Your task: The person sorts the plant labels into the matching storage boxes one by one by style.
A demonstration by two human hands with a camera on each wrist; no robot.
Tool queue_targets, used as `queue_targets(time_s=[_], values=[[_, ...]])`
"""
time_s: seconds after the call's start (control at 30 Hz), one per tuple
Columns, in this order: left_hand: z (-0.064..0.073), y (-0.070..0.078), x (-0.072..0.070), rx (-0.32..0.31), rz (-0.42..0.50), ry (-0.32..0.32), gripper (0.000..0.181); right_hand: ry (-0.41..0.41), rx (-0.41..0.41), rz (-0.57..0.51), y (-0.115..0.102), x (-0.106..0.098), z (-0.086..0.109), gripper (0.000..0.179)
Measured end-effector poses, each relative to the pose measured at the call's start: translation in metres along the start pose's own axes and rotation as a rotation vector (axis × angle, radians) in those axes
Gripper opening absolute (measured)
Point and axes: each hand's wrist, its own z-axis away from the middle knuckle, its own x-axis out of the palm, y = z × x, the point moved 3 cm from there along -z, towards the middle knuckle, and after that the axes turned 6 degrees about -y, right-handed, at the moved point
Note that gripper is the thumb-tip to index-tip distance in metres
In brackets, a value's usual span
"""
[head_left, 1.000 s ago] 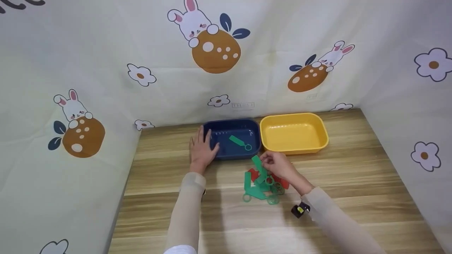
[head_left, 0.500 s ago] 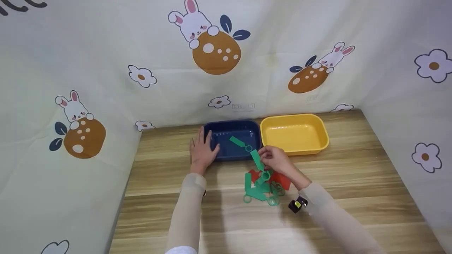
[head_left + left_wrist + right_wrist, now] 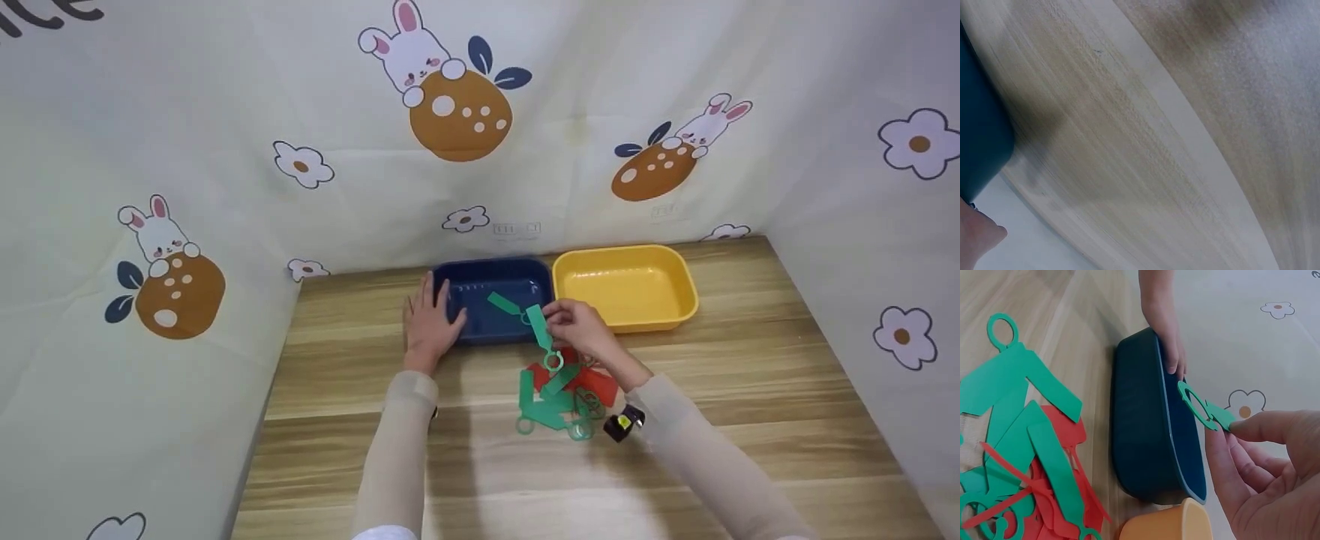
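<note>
My right hand (image 3: pixel 583 328) pinches a green plastic tag with a ring end (image 3: pixel 538 325) between thumb and fingers. It holds the tag over the front right edge of the dark blue tray (image 3: pixel 480 324). Inside that tray lies another green tag (image 3: pixel 503 303), partly hidden behind the held one. My left hand (image 3: pixel 429 324) rests on the tray's left rim with its fingers straight. On the table in front, green tags (image 3: pixel 1055 467) and red tags (image 3: pixel 1064 424) lie in a loose, overlapping heap. In the left wrist view only a fingertip (image 3: pixel 979 233) shows beside the tray's wall.
A yellow tray (image 3: pixel 626 289) stands against the blue tray's right side. Behind both hangs a pale cloth (image 3: pixel 570 172) printed with rabbits and flowers, which also lines the left and right sides. The wooden table (image 3: pixel 337 450) extends toward me.
The right hand has lifted the green tag off the heap and carried it up and slightly left, to the blue tray's edge. The left hand stays on the rim.
</note>
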Motion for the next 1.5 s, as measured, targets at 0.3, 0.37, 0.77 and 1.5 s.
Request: queue_targets(time_s=[0.3, 0.37, 0.77, 1.5], values=[[0.004, 0.001, -0.003, 0.007, 0.021, 0.022, 0.073, 0.006, 0.040, -0.108, -0.008, 0.001, -0.021, 0.033], [0.005, 0.001, -0.005, 0.007, 0.020, 0.026, 0.072, 0.005, 0.046, -0.140, -0.010, 0.002, -0.026, 0.034], [0.001, 0.002, -0.006, 0.000, 0.013, 0.008, 0.073, 0.081, 0.120, -0.302, -0.006, 0.008, -0.061, 0.041], [0.006, 0.003, -0.004, 0.001, 0.022, 0.022, 0.072, 0.209, 0.161, -0.160, 0.009, 0.024, -0.084, 0.056]])
